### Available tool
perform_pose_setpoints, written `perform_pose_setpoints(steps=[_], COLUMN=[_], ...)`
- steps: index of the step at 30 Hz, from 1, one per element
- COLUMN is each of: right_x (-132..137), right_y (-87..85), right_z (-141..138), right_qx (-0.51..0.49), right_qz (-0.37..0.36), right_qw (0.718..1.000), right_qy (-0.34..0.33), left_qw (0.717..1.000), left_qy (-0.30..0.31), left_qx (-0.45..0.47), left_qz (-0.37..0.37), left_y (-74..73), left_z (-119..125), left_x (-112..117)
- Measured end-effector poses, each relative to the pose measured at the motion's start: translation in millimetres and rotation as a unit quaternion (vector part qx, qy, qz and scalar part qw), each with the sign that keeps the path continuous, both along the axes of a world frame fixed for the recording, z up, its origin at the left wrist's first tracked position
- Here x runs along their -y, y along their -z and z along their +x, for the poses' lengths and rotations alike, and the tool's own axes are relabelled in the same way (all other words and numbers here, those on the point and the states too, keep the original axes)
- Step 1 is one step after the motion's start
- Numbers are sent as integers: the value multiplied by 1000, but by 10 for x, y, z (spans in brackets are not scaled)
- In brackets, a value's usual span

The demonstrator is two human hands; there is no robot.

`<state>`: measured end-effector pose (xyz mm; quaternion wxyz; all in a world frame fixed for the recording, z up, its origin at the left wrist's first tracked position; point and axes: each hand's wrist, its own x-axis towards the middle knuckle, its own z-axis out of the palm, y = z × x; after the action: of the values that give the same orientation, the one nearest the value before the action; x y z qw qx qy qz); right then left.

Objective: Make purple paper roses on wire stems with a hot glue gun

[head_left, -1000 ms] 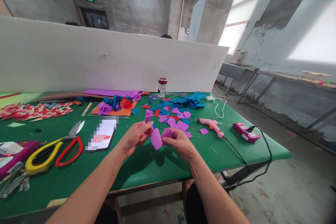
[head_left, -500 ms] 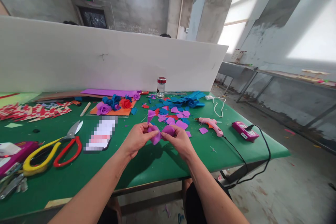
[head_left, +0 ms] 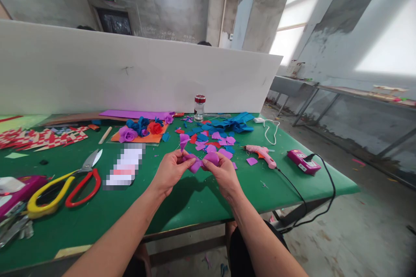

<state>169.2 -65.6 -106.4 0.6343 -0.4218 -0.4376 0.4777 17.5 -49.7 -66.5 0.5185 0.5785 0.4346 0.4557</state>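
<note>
Above the green-covered table, your left hand has joined your right hand: both grips now clamp the petal-shaped purple paper, so it is held from two sides.

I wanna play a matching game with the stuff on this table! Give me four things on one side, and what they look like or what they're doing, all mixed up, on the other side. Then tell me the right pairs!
Column 1
1. Left hand and right hand
2. Scissors
3. Jar
4. Glue gun

Column 2
A. Pink, lying on the green table
B. Pinching purple pieces
C. Upright with a red lid
D. Has a yellow handle and a red handle

Right pairs: 1-B, 2-D, 3-C, 4-A
</note>
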Motion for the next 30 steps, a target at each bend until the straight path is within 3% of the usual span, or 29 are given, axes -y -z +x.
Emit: perform_pose_setpoints(steps=[11,16,19,24,30], right_x=[32,21,-11,-16,12], right_y=[-19,16,73,82,40], right_z=[59,98,140,172,172], right_qx=[75,48,78,138,118], right_qz=[-27,-60,-60,-54,-48], right_qw=[996,993,992,988,989], right_qy=[-30,-85,-76,-54,-71], left_qw=[1000,991,978,984,989], left_qy=[6,10,-7,-8,2], left_qx=[-26,-127,-195,-161,-132], left_qz=[1,47,77,72,63], left_y=[-13,27,45,36,-4], left_z=[-86,-179,-218,-187,-162], left_x=[-68,-146,-181,-173,-151])
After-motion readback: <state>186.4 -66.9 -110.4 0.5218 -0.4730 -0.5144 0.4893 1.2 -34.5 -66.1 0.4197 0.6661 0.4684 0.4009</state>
